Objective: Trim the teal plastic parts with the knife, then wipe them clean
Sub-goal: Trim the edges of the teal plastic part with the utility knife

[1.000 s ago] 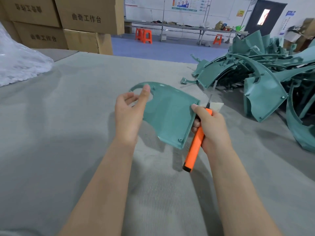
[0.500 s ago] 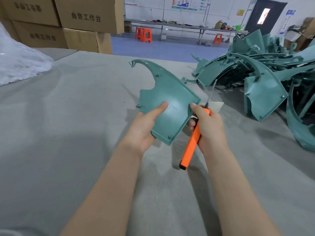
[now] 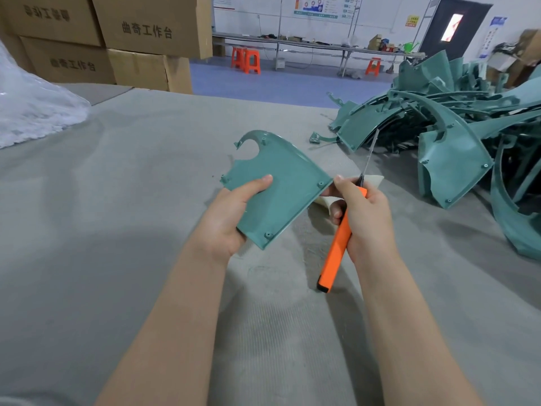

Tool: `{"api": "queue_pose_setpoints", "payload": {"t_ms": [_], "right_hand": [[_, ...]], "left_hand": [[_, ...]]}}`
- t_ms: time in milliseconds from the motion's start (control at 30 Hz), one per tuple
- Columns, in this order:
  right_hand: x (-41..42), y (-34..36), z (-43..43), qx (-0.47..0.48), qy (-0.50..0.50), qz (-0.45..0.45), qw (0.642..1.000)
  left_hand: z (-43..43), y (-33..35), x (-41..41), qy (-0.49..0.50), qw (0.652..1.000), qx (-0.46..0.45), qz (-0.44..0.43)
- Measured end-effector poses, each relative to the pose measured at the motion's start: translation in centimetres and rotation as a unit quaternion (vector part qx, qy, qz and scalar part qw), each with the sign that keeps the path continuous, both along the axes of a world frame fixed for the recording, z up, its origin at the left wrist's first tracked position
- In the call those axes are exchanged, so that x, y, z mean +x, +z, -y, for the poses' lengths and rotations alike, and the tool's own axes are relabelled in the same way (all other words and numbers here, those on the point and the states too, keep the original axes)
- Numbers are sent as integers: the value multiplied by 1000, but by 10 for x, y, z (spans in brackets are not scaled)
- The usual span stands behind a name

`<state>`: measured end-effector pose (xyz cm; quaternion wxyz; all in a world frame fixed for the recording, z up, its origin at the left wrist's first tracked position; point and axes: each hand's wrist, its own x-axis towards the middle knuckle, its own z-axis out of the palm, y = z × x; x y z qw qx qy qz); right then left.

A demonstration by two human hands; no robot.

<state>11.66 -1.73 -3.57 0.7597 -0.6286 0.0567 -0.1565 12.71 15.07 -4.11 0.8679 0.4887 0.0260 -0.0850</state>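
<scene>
My left hand (image 3: 231,218) grips the near-left edge of one teal part (image 3: 281,186), thumb laid flat on its upper face and fingers curled out of sight beneath. The part is lifted clear of the grey table (image 3: 117,230) and tilted, with its hooked, notched end pointing away from me.

My right hand (image 3: 366,218) is wrapped round the orange knife (image 3: 336,250). The thumb reaches forward to the part's right corner. I cannot tell whether it pinches that corner or only touches it. The blade (image 3: 369,153) stands up and away from me, off the plastic. A pale cloth (image 3: 374,180) shows just beyond my knuckles, and I cannot tell whether I hold it or it lies on the table.

Far right, the pile of teal parts (image 3: 456,148) sits well apart from this one.

I judge I am in the trimming step, setting the piece up and not cutting yet, since no edge meets the blade. Next I would need to tip the blade down onto the edge that needs cleaning and brace the part firmly with my left hand. That thumb has to stay out of the blade's path.
</scene>
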Motion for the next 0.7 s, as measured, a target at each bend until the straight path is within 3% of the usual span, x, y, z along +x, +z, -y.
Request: {"api": "queue_pose_setpoints", "payload": {"t_ms": [400,600,700], "right_hand": [[4,-3,9,-51,-46,-61,996],[-2,4,6,-16,130,-2,991],[-2,3,8,-76,185,30,979]], "left_hand": [[-3,4,3,77,995,-52,-29],[-5,4,3,77,993,-73,-45],[-4,4,3,78,993,-76,-45]]}}
